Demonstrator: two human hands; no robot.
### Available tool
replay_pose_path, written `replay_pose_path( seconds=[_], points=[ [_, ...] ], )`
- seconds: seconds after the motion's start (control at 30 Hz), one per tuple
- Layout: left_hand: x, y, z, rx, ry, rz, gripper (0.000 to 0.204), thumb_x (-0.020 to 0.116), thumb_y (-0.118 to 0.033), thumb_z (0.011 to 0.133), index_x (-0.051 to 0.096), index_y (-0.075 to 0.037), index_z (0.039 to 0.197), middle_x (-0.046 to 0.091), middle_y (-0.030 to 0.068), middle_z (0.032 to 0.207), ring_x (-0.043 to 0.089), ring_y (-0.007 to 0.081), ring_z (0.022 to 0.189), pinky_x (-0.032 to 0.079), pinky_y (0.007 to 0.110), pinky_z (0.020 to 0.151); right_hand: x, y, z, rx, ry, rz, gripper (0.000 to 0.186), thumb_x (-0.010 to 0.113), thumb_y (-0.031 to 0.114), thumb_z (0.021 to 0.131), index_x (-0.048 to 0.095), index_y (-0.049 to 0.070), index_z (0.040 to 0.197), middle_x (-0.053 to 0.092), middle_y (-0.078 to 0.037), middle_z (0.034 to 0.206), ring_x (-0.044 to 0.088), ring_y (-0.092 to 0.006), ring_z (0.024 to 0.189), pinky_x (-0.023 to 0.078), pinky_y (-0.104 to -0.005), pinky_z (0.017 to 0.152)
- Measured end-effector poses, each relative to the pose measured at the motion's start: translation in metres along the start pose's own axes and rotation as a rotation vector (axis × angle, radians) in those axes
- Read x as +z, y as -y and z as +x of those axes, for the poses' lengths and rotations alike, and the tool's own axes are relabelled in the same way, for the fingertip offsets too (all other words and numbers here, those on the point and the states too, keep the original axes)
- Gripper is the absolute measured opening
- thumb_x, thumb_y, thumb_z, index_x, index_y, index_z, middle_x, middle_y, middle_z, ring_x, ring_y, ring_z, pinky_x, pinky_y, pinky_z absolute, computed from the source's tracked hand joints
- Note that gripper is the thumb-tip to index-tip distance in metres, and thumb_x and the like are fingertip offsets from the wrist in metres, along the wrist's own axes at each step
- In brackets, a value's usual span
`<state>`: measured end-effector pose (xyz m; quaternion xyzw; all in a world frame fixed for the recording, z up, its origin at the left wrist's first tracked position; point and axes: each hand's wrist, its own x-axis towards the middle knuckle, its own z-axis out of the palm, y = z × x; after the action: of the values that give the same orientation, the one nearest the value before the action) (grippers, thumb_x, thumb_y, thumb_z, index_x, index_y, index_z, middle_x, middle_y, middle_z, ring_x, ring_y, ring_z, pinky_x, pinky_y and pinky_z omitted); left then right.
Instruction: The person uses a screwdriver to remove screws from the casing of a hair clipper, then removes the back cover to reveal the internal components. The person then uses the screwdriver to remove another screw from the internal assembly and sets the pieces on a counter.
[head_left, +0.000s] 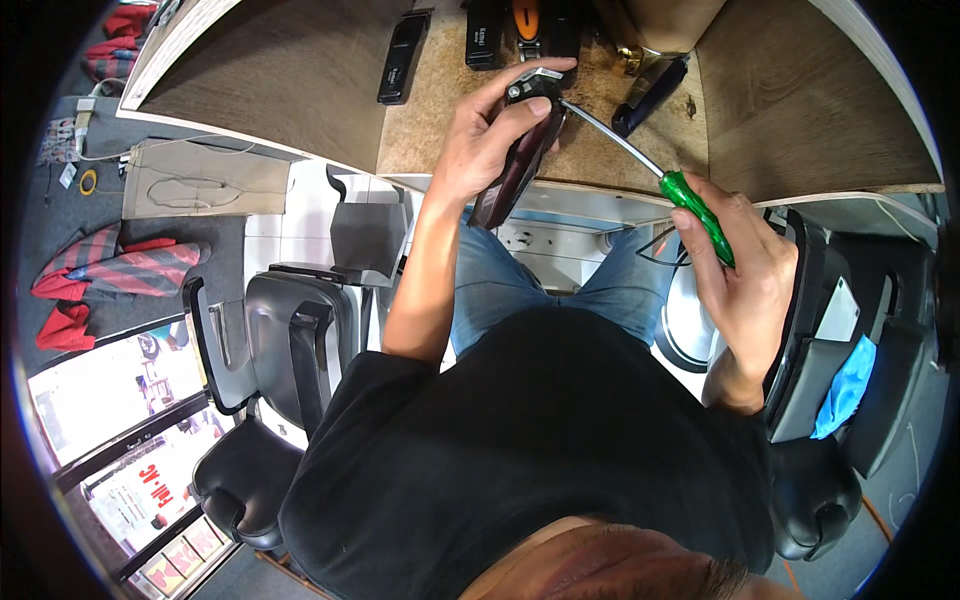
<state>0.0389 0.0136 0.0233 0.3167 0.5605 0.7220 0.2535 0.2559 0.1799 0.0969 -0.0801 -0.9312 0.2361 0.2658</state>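
My left hand (487, 140) is closed around a dark red and black hair clipper (520, 165), its blade end facing away from me. The thumb lies across the clipper near the blade. In my right hand (745, 255) is a screwdriver (697, 212) with a green handle and a long metal shaft. The shaft slants up to the left, and its tip meets the clipper's side just below the blade. Whether the tip sits in a screw is too small to tell. Both hands are over the front edge of a wooden shelf (420, 140).
On the shelf lie a black clipper (404, 58), another black clipper (484, 35), an orange-and-black tool (527, 20) and a dark slim tool (650, 95). Wooden side panels rise left and right. Black salon chairs (300, 330) flank me, one with a blue cloth (848, 385).
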Motion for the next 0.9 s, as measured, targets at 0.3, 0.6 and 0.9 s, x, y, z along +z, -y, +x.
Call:
replay_pose_path(
  seconds=[0.3,0.6,0.9],
  points=[
    [0.002,0.003,0.005,-0.001,-0.053,-0.032,0.042,0.055,-0.013,0.100,0.064,-0.007,0.141,0.068,0.0039,0.079,0.065,0.0095,0.067,0.055,0.025,0.063,0.030,-0.018,-0.007,0.414,0.289,0.426,0.030,0.057,0.027,0.110,0.069,-0.001,0.111,0.062,-0.009,0.065,0.060,-0.0171,0.048,0.047,-0.0325,0.049],
    [-0.010,0.008,0.006,-0.134,-0.222,-0.353,0.057,0.035,-0.047,0.106,0.046,-0.014,0.150,0.067,0.0133,0.077,0.063,0.0196,0.052,0.054,0.032,0.047,0.081,-0.020,0.024,0.200,-0.003,0.485,0.034,0.058,0.030,0.108,0.053,0.000,0.123,0.059,-0.011,0.081,0.059,-0.0232,0.065,0.050,-0.0358,0.068],
    [-0.014,0.016,0.007,-0.253,-0.313,-0.365,0.054,0.039,-0.049,0.105,0.048,-0.010,0.141,0.067,0.0145,0.078,0.065,0.0218,0.054,0.055,0.033,0.049,0.117,-0.019,0.052,0.163,0.039,-0.041,0.025,0.072,0.025,0.094,0.063,0.002,0.096,0.071,-0.022,0.074,0.071,-0.0449,0.074,0.053,-0.0552,0.065]
  ],
)
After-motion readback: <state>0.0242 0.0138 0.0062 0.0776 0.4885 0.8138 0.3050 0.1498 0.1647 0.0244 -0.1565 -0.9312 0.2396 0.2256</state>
